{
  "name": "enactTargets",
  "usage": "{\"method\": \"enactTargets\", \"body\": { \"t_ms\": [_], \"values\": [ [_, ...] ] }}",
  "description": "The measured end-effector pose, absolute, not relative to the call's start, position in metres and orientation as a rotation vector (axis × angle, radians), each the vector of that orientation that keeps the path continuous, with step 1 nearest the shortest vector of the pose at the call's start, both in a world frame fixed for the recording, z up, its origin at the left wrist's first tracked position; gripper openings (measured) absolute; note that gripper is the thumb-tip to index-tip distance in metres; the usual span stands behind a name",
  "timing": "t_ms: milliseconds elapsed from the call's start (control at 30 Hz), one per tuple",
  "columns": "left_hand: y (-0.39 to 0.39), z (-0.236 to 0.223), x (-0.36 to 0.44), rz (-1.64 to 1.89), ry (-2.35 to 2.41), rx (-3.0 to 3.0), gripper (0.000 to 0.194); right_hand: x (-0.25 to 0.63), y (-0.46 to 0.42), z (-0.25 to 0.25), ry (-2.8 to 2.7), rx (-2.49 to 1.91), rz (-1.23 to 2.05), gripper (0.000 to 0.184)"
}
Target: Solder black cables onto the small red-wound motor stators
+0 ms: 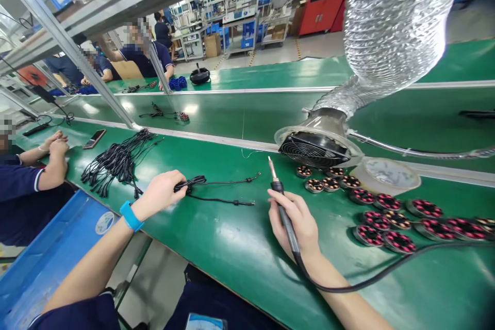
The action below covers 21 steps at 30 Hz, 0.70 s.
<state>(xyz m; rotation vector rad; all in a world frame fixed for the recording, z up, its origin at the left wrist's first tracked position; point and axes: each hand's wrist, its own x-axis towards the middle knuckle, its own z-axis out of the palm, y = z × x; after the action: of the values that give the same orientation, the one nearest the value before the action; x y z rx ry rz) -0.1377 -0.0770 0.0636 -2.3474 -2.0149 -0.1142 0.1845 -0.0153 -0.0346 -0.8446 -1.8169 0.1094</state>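
My left hand (162,193), with a blue band at its wrist, is closed on a folded black cable (195,181) at the middle of the green bench. Two thin ends of that cable stretch right, their tips bare. In my right hand (299,224) is a soldering iron (285,211), its metal tip pointing up and away and its black cord trailing right. Left of my left hand lies a pile of black cables (119,160). Several round motor stators (369,235) with red or copper windings are spread to the right of my right hand.
A fume extractor fan (315,149) under a silver foil duct (390,20) stands behind the iron. A white translucent dish (386,175) sits beside it. Farther left are a phone (94,138) and a co-worker's clasped hands (56,144). A blue bin (58,263) is below the bench edge.
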Motion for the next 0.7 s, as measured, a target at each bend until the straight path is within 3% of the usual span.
{"method": "enactTargets", "body": {
  "t_ms": [267,400,567,700],
  "values": [
    [-0.061,0.067,-0.185,0.068,-1.794,-2.335,0.023,0.184,-0.017,-0.031,-1.82,-0.849,0.088,0.037],
    [-0.052,0.059,-0.195,-0.017,-1.807,-2.495,0.029,0.183,-0.016,-0.03,-1.808,-0.831,0.099,0.04],
    [-0.019,0.054,-0.147,-0.372,-1.798,-2.567,0.037,0.18,-0.013,-0.034,-1.789,-0.818,0.095,0.043],
    [0.007,0.031,-0.083,-0.454,-1.72,-2.699,0.036,0.182,-0.008,-0.035,-1.769,-0.827,0.041,0.046]
  ]
}}
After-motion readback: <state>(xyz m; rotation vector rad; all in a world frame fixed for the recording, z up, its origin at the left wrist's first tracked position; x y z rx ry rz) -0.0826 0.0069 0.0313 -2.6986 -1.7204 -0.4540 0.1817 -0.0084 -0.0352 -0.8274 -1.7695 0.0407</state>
